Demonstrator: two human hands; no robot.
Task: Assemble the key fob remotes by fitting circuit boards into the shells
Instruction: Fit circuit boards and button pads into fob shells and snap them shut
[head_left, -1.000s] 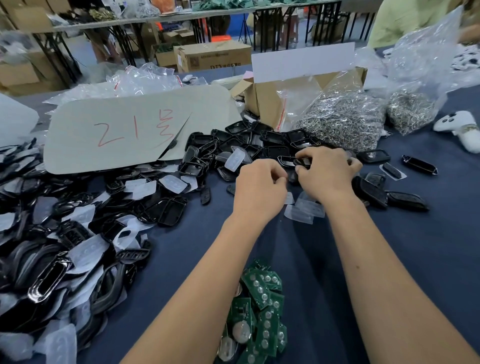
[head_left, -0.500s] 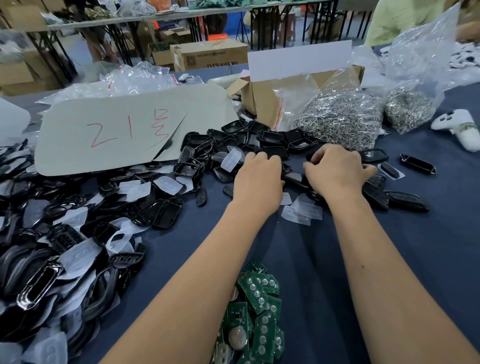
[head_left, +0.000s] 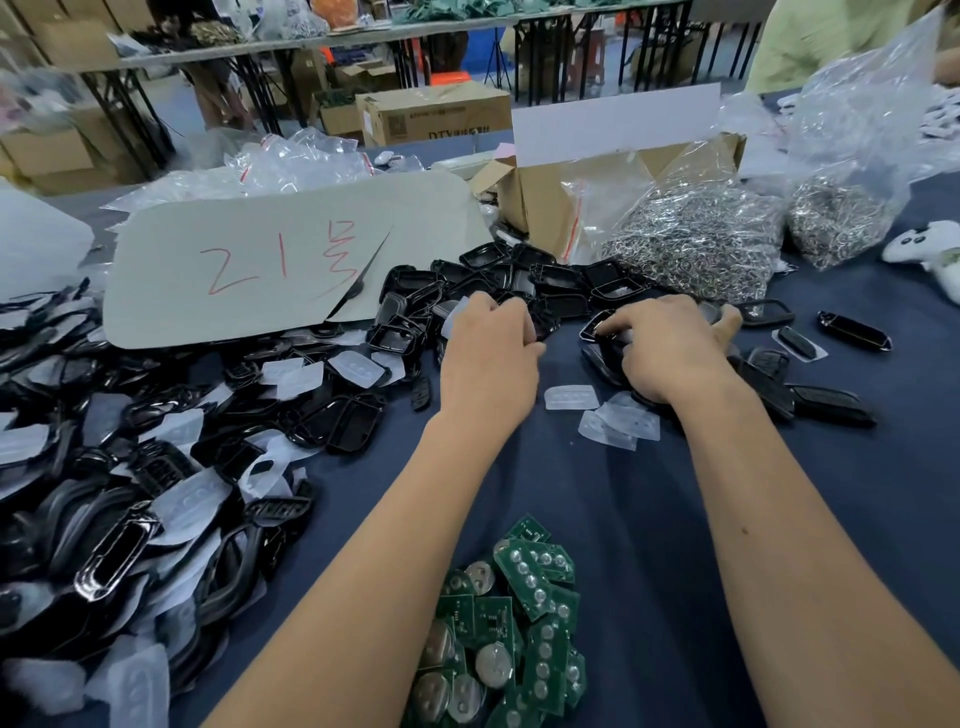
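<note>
My left hand (head_left: 488, 358) reaches into the heap of black key fob shells (head_left: 550, 283), and its curled fingers grip a black shell piece (head_left: 546, 326) at the heap's near edge. To the right, my right hand (head_left: 670, 348) curls its fingers round a black shell with a shiny rim (head_left: 597, 330), thumb stretched out to the right. A pile of green circuit boards (head_left: 524, 618) with round metal contacts lies near me between my forearms. Translucent button pads (head_left: 571, 397) lie on the blue cloth between my hands.
A big heap of black shells and pads (head_left: 130, 493) fills the left side. Behind it lies a grey card with red writing (head_left: 260, 260). A cardboard box (head_left: 566, 197) and bags of metal rings (head_left: 701, 239) stand at the back. Closed black fobs (head_left: 854, 330) lie at the right.
My hands have moved apart. The left one has gone forward into the shell heap, and the right one has shifted right and down onto the shell with the shiny rim.
</note>
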